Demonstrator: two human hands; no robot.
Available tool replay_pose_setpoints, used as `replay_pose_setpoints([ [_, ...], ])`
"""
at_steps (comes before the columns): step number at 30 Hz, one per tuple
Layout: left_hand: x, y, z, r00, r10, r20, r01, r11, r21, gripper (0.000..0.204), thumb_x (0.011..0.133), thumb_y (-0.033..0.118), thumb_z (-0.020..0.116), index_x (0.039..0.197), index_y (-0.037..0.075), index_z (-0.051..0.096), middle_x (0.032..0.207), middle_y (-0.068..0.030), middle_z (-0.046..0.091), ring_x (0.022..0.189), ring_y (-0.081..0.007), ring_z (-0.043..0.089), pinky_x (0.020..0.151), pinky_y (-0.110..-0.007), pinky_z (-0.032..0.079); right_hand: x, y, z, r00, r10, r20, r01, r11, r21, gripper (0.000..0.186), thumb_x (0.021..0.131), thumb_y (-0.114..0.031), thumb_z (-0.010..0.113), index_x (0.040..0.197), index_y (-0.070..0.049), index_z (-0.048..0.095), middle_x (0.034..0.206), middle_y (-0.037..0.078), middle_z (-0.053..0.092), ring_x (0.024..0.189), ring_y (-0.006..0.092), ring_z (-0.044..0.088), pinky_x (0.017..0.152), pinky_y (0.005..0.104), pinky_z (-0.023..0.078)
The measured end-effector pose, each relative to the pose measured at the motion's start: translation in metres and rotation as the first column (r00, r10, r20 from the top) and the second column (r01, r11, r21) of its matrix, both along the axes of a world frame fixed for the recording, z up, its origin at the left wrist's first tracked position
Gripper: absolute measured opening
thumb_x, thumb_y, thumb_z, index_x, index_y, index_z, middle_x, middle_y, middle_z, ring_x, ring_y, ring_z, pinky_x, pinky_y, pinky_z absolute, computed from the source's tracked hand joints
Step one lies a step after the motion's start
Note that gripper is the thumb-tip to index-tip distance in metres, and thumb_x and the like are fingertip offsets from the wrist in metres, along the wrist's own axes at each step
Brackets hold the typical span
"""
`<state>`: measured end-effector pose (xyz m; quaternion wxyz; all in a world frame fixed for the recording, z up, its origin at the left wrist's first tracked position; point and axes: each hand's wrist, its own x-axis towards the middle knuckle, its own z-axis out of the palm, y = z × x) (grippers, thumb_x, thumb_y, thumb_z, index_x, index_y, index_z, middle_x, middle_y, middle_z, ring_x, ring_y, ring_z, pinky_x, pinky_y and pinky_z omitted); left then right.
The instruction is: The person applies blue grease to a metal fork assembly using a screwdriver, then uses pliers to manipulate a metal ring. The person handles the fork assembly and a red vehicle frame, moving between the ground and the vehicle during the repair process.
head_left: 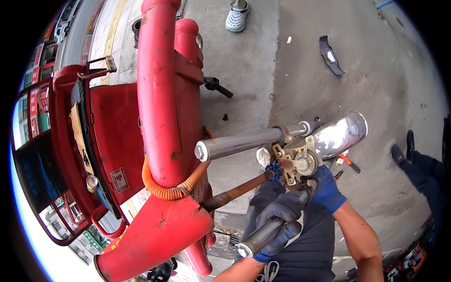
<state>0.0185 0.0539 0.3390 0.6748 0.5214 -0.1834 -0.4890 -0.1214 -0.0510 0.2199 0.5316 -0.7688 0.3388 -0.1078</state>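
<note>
A motorcycle-type front fork lies across my lap area, with two metal tubes, an upper tube [249, 142] and a lower tube [268, 236]. My left hand [279, 221], in a grey-blue glove, is wrapped round the lower tube. Gloved in blue, my right hand [327, 188] grips the fork beside its clamp plate [300, 162]; its fingertips are partly hidden. A rusty steering stem [239, 190] runs from the clamp toward the red frame [159, 221], with blue grease-like material [274, 170] at its clamp end. Beyond the clamp sits a shiny curved mudguard [343, 134].
A red three-wheeled vehicle [112, 113] fills the left, with an orange corrugated hose [171, 191]. On the concrete lie an orange-handled tool [350, 163] and a black curved strip [331, 55]. Another person's shoe [237, 18] is at the top; a person in dark trousers [427, 174] is at right.
</note>
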Motion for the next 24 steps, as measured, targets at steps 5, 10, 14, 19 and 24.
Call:
replay_pose_setpoints([
  [5, -0.005, -0.002, -0.006, 0.997, 0.070, -0.042, -0.073, 0.993, -0.097, 0.023, 0.090, 0.023, 0.073, 0.091, 0.011, 0.053, 0.085, -0.0049, 0.059, 0.091, -0.0250, 0.058, 0.098, -0.048, 0.043, -0.006, 0.006, -0.003, 0.998, -0.022, -0.063, 0.018, 0.997, -0.071, 0.016, 0.072, -0.016, 0.074, 0.085, -0.009, 0.067, 0.088, 0.013, 0.064, 0.086, 0.0354, 0.058, 0.080, 0.0450, 0.046],
  [10, -0.002, -0.001, -0.013, 0.998, 0.063, -0.009, -0.064, 0.993, -0.101, 0.027, 0.090, 0.029, 0.073, 0.092, 0.012, 0.052, 0.084, -0.0053, 0.058, 0.090, -0.0263, 0.057, 0.098, -0.049, 0.043, -0.013, 0.002, -0.002, 0.988, 0.038, -0.148, -0.036, 0.999, 0.015, 0.030, 0.074, -0.017, 0.071, 0.102, -0.006, 0.066, 0.104, 0.016, 0.062, 0.099, 0.0368, 0.057, 0.089, 0.0451, 0.044],
  [14, -0.005, 0.002, -0.006, 0.998, 0.059, -0.016, -0.060, 0.998, -0.034, 0.029, 0.090, 0.032, 0.073, 0.092, 0.012, 0.052, 0.083, -0.0050, 0.058, 0.089, -0.0270, 0.057, 0.097, -0.050, 0.043, -0.021, 0.002, -0.002, 0.977, 0.095, -0.192, -0.061, 0.982, 0.177, 0.044, 0.081, -0.024, 0.066, 0.121, -0.004, 0.064, 0.123, 0.019, 0.061, 0.114, 0.0383, 0.057, 0.100, 0.0447, 0.043],
  [19, 0.006, -0.009, -0.002, 1.000, 0.009, -0.024, -0.009, 1.000, -0.025, 0.032, 0.089, 0.037, 0.073, 0.092, 0.012, 0.053, 0.080, -0.0052, 0.058, 0.087, -0.0274, 0.057, 0.096, -0.050, 0.044, -0.014, -0.004, 0.003, 0.988, 0.102, -0.119, -0.080, 0.981, 0.178, 0.039, 0.080, -0.023, 0.063, 0.114, -0.004, 0.068, 0.116, 0.020, 0.064, 0.106, 0.0380, 0.059, 0.094, 0.0433, 0.045],
  [24, 0.000, -0.016, 0.015, 0.997, 0.073, 0.017, -0.074, 0.997, 0.038, 0.030, 0.089, 0.035, 0.073, 0.090, 0.012, 0.054, 0.080, -0.0058, 0.059, 0.087, -0.0269, 0.057, 0.096, -0.050, 0.043, -0.009, -0.010, 0.013, 0.984, 0.131, -0.121, -0.115, 0.984, 0.134, 0.038, 0.074, -0.020, 0.066, 0.109, -0.004, 0.070, 0.105, 0.017, 0.067, 0.096, 0.0358, 0.061, 0.083, 0.0416, 0.047],
])
